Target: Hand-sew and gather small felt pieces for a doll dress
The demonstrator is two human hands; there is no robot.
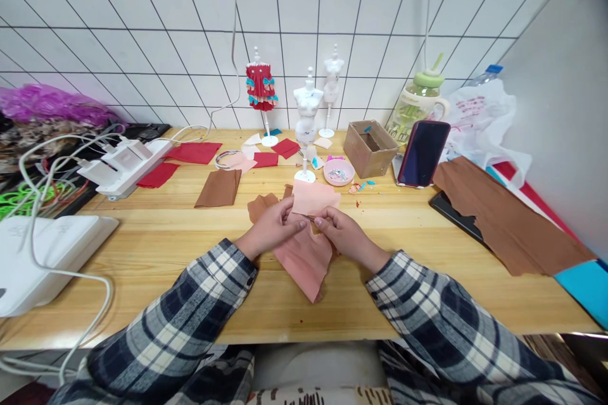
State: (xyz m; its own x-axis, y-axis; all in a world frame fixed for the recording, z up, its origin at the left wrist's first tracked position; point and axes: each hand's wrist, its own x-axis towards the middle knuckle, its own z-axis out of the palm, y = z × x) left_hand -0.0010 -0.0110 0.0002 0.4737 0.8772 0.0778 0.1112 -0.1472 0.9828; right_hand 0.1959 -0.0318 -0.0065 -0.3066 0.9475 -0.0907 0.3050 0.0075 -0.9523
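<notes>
Over the middle of the table, my left hand (pixel 270 229) and my right hand (pixel 349 237) are closed on a light pink piece of crepe paper (pixel 314 196), their thumbs near its lower edge. Below them a darker pink sheet (pixel 306 259) hangs or lies with a corner toward me; whether the fingers also grip it I cannot tell. Partly hidden behind my left hand is a brown sheet (pixel 260 205). Just beyond the paper stands a white mini dress form (pixel 308 107).
Behind are a red-dressed form (pixel 261 88), another bare form (pixel 332 79), a pink bowl (pixel 339 172) and a cardboard box (pixel 370 149). A phone (pixel 424 153) and brown sheet (pixel 513 221) lie right. Left are a folded brown piece (pixel 218 188) and power strip (pixel 123 168).
</notes>
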